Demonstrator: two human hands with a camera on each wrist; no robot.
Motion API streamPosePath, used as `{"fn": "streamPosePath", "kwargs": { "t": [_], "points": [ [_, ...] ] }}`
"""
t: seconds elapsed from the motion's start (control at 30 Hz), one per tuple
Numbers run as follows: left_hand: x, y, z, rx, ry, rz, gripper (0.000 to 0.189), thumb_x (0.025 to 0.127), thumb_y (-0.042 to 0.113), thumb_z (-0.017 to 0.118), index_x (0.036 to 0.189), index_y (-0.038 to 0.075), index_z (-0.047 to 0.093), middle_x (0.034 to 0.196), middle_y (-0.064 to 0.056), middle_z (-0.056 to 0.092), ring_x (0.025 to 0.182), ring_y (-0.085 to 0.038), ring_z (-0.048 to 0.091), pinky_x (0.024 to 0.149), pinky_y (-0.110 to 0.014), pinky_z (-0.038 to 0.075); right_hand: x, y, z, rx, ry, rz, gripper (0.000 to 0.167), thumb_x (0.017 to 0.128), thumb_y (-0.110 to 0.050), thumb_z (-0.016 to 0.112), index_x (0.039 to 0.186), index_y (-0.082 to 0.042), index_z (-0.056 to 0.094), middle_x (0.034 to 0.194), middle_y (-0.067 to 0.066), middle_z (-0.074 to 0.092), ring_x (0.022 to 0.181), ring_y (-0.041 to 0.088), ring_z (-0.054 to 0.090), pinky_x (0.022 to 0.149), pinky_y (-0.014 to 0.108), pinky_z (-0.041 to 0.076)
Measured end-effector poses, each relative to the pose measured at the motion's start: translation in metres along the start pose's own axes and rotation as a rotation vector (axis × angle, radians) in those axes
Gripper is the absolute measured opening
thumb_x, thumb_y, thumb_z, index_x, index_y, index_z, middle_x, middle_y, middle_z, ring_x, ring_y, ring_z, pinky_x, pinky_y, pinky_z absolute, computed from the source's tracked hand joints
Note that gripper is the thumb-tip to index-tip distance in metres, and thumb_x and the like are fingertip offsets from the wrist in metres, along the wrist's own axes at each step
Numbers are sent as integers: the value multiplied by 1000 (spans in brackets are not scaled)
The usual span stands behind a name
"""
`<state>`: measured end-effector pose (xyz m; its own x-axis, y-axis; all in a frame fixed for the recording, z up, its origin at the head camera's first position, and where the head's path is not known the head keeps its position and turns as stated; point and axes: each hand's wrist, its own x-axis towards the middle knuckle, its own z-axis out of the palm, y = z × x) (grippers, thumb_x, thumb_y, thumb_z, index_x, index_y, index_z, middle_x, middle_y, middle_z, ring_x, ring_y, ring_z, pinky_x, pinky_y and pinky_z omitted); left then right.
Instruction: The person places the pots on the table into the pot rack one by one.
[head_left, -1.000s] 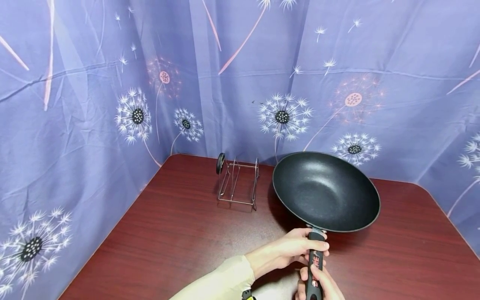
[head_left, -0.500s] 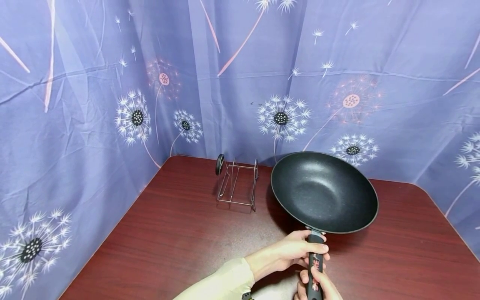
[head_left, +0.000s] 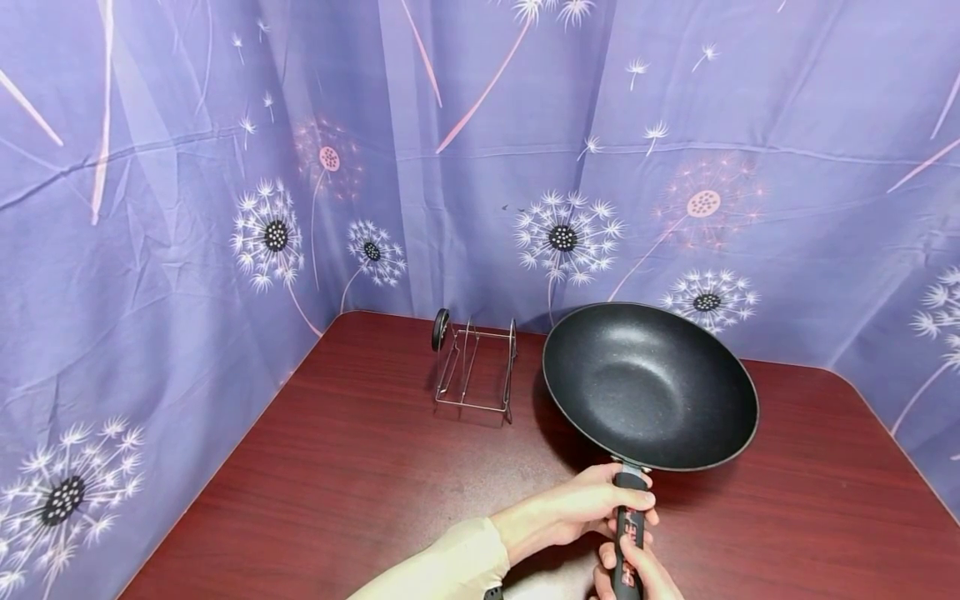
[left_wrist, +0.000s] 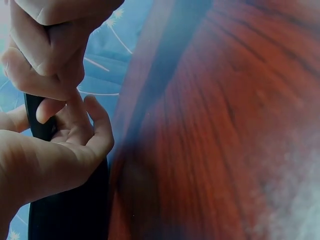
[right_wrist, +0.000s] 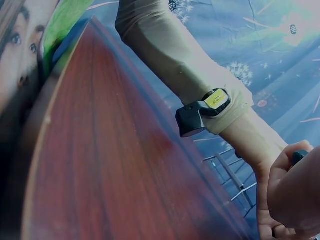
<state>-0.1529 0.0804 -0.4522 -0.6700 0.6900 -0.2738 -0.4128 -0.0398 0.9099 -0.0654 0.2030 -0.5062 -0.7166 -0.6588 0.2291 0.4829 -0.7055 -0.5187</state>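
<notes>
A black frying pan (head_left: 645, 392) with deep, sloping sides is held over the right part of the table, its inside facing up. Its black handle (head_left: 628, 533), marked with red lettering, points toward the person. Close to the pan's rim, the left hand (head_left: 588, 504) grips the handle with the thumb lying across its top. Further back, the right hand (head_left: 648, 573) holds the handle's rear part, thumb on top. From the left wrist view, the curled fingers of the right hand (left_wrist: 50, 47) wrap the handle beyond the left hand (left_wrist: 60, 157).
A wire rack (head_left: 474, 371) with a black round piece (head_left: 440, 330) at its left stands at the back, left of the pan. The dark red wooden table (head_left: 360, 467) ends at a blue dandelion-print curtain (head_left: 465, 167). A wrist camera (right_wrist: 192, 120) sits on the left sleeve.
The pan and both hands have shifted very slightly toward the person, and the handle's end has slipped below the picture's edge. Both grips look the same; the rack stays put.
</notes>
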Motion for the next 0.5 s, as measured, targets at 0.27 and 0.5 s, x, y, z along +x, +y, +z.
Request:
{"fn": "streamPosePath", "kwargs": {
  "t": [0.27, 0.5],
  "points": [
    [1, 1, 0, -3, -28, 4, 25, 95, 17, 62, 117, 11, 55, 80, 0, 67, 71, -16, 70, 59, -25, 55, -1, 1, 8, -90, 64, -21, 43, 111, -26, 8, 128, -28, 48, 100, -13, 60, 81, 7, 53, 76, 23, 47],
    [1, -2, -5, 1, -46, 5, 26, 95, 17, 62, 120, 11, 53, 83, 0, 67, 80, -31, 75, 61, -26, 55, -2, 3, 7, -58, 119, 45, 37, 110, -32, 27, 124, -28, 61, 89, -12, 63, 79, 9, 48, 69, 21, 33]
  ]
}}
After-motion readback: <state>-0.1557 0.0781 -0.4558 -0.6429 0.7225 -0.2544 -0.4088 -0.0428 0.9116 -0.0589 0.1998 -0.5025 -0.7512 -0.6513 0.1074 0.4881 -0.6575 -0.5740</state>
